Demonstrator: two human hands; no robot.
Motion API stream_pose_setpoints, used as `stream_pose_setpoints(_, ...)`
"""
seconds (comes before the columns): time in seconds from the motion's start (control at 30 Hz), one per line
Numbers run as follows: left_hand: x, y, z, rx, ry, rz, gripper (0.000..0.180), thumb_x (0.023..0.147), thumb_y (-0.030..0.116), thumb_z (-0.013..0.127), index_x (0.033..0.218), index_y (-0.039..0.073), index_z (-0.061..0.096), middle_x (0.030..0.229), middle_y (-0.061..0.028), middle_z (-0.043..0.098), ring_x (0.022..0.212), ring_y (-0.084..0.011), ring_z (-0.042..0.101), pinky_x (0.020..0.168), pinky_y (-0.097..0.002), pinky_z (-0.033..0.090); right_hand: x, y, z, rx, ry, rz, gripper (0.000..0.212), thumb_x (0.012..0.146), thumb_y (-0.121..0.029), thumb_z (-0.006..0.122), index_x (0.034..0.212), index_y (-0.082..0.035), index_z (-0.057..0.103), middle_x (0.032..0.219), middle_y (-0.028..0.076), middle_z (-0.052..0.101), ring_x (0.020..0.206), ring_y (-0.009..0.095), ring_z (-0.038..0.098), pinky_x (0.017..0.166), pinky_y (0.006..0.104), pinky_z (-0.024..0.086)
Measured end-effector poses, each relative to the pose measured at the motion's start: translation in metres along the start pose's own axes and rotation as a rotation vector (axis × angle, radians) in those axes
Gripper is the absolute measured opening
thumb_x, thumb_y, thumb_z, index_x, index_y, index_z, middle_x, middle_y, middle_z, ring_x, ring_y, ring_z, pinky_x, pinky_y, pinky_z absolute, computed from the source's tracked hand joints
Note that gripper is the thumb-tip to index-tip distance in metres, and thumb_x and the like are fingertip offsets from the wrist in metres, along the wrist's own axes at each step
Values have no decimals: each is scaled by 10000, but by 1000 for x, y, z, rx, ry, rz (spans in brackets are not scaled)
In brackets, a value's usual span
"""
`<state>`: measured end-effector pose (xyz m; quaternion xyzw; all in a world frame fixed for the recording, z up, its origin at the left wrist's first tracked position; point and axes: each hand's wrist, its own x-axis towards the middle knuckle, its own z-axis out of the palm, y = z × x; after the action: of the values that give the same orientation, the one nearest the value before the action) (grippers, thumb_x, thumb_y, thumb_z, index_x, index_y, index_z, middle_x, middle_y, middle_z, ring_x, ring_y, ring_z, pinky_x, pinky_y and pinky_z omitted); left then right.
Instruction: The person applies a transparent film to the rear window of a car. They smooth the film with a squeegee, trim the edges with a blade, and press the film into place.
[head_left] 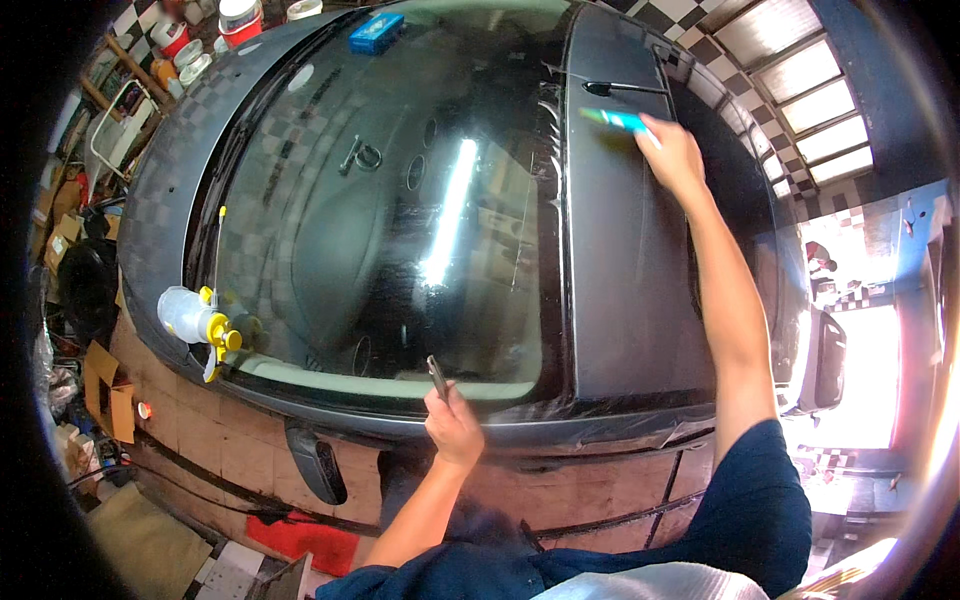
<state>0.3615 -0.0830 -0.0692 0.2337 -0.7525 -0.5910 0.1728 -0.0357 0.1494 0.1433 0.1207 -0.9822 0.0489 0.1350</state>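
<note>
My left hand (453, 428) is closed around a slim dark metallic tool (437, 376), probably a utility knife, and holds it over the near edge of the windshield (330, 230). With my right arm stretched forward, my right hand (674, 155) grips a flat blue-and-green piece (617, 120), smeared by motion; it could be a squeegee or scraper. That hand is above the dark grey car roof (630, 250), close to the roof antenna (625, 88). Whether the piece touches the roof cannot be told. Torn film-like edges (553, 130) run along the glass's upper border.
A clear spray bottle with yellow fittings (200, 318) rests at the windshield's lower near corner. On the far glass lies a blue box (376, 33). The side mirror (317, 462) juts toward me. Cardboard (106, 390) and a red cloth (305, 540) lie on the floor.
</note>
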Motion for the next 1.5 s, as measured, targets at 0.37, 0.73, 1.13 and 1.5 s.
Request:
stream_pose_setpoints(0.37,-1,-4,-4,2,17,78,190,975,100,482,1107,-36,503,815,-211,592,637,-382,599,570,-424,469,24,-50,28,-68,-205,208,327,805,-254,565,1086,-157,703,1095,182,670,1051,372,630,903,456,493)
stream_pose_setpoints(0.73,5,4,3,15,108,137,120,1020,126,435,1060,28,494,658,8,481,497,-63,427,456,-227,349,50,-42,23,-49,-81,161,369,829,-321,507,1130,-196,680,1092,147,679,1020,372,641,862,475,507)
stream_pose_setpoints(1.13,3,18,-9,-18,5,-75,176,1003,171,442,1070,19,500,700,-75,536,574,-193,542,543,-331,440,55,-68,45,50,-64,252,301,783,-224,595,995,-45,710,1062,216,678,1014,354,661,856,461,519)
stream_pose_setpoints(1.5,3,15,5,5,128,75,159,1033,181,419,1019,42,496,685,34,429,560,-52,379,501,-212,306,-11,89,-6,134,16,250,355,888,-398,588,1214,-274,653,1105,120,683,1029,307,652,872,412,505)
